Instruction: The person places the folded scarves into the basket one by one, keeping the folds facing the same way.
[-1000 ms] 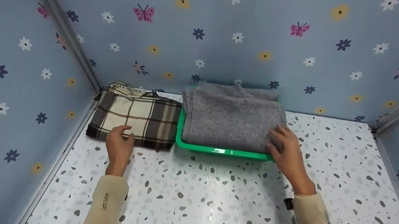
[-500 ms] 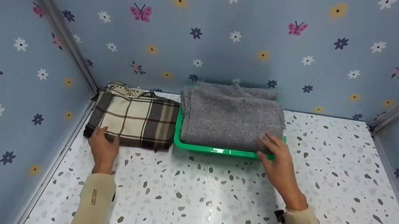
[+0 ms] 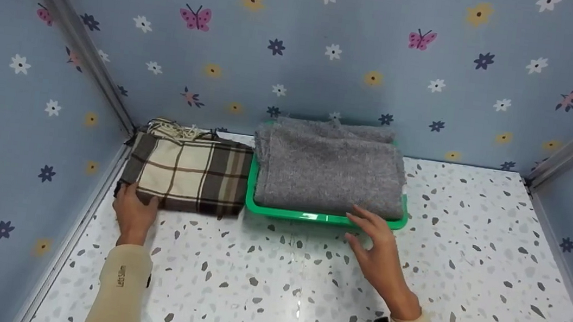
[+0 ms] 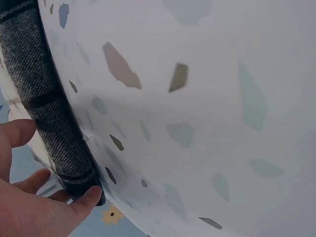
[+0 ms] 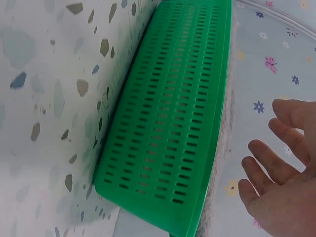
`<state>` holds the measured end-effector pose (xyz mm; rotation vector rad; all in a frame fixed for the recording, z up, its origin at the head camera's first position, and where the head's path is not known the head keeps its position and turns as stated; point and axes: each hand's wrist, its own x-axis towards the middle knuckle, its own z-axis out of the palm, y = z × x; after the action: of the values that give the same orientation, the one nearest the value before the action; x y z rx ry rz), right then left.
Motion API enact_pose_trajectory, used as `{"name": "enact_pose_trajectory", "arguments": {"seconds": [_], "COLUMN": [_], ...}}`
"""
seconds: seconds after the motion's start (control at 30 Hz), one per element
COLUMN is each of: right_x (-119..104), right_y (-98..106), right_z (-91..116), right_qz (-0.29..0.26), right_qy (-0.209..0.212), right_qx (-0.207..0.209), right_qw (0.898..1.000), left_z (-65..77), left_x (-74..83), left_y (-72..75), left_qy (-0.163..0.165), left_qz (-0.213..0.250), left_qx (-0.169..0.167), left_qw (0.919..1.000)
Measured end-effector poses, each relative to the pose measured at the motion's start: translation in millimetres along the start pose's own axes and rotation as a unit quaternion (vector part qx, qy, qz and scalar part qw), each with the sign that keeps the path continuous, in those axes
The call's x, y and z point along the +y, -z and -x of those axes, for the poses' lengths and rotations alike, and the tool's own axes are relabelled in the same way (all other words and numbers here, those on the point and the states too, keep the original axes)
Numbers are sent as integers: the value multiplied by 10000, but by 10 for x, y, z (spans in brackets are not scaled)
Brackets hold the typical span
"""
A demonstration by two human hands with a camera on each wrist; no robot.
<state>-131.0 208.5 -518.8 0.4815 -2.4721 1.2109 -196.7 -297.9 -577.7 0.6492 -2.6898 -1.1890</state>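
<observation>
A folded plaid scarf [image 3: 181,170] in cream, brown and black, with fringe along its back edge, lies on the floor at left. My left hand [image 3: 134,214] is at its front left corner, fingertips touching the scarf's edge; in the left wrist view the fingers [image 4: 89,202] are spread around that corner without a clear grip. A folded grey woollen cloth [image 3: 331,175] fills a green slotted basket [image 3: 307,216] beside the scarf. My right hand [image 3: 379,254] hovers by the basket's front rim, its fingers relaxed and apart, holding nothing.
The white speckled floor [image 3: 260,289] spreads in front of the basket and to its right. A blue wall [image 3: 326,62] with flowers and butterflies stands right behind the basket. Another patterned wall [image 3: 10,138] borders the scarf's left side.
My left hand has moved left along the scarf's front edge to its corner. My right hand has drawn back from the grey cloth, toward the left and nearer me.
</observation>
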Motion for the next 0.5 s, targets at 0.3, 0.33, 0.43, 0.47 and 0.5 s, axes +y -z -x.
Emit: {"name": "enact_pose_trajectory", "arguments": {"seconds": [0.3, 0.33, 0.43, 0.47, 0.5], "right_x": [-141, -162, -215, -225, -236], "right_y": [-221, -252, -357, -396, -435], "right_z": [144, 158, 201, 217, 237], "right_qz": [-171, -181, -230, -257, -279], "right_qy": [55, 66, 125, 173, 218], "right_qx": [-190, -198, -235, -259, -285], "right_qw": [9997, 9996, 9994, 9992, 9990], "left_z": [-23, -26, -19, -11, -1], "left_x": [-21, -19, -12, -11, -9], "left_y": [75, 87, 124, 137, 148], "left_qy": [80, 76, -32, -94, -149], "left_qz": [-872, -951, -1213, -1311, -1420], "left_qx": [-728, -811, -903, -891, -874], "left_qw": [9935, 9921, 9885, 9873, 9859]}}
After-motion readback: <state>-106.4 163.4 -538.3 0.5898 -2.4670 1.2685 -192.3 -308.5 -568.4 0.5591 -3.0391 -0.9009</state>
